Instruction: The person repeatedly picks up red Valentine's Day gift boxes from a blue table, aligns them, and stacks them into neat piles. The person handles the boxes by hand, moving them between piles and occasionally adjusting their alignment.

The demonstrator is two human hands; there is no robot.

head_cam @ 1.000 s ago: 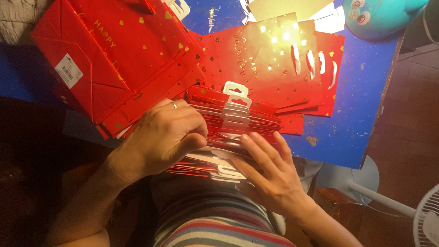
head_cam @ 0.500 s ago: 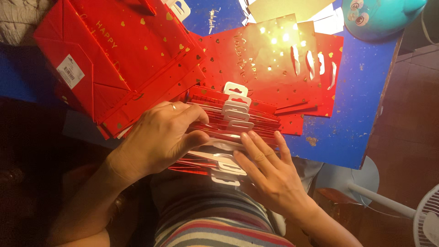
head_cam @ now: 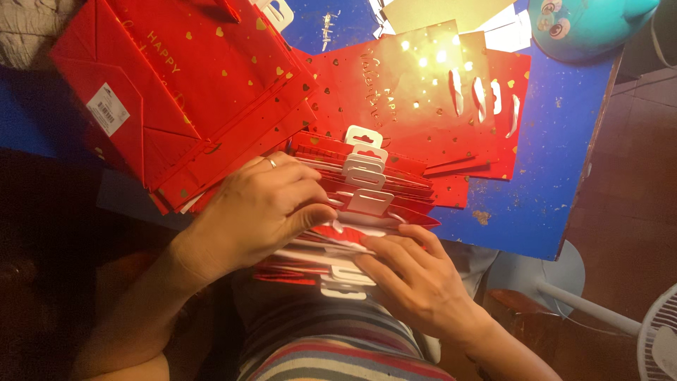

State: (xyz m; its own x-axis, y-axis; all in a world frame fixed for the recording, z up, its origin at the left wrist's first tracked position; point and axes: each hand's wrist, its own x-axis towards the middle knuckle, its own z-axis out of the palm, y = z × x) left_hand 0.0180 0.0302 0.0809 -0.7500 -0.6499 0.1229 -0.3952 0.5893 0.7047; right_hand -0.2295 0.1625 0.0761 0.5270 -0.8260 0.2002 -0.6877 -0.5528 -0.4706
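Covering red bag stack (head_cam: pixel 381 185): left hand (head_cam: pixel 257 212), right hand (head_cam: pixel 416 282).

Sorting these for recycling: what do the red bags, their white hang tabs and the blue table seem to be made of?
Red bags: probably coated paper, creased along sharp folds, with shiny gold foil-like hearts.
White hang tabs: likely thin plastic or card, stiff and smooth; cannot tell which.
Blue table: a hard painted surface, scuffed and chipped to brown in spots; the base material is hidden.
Both hands rest on the stack.
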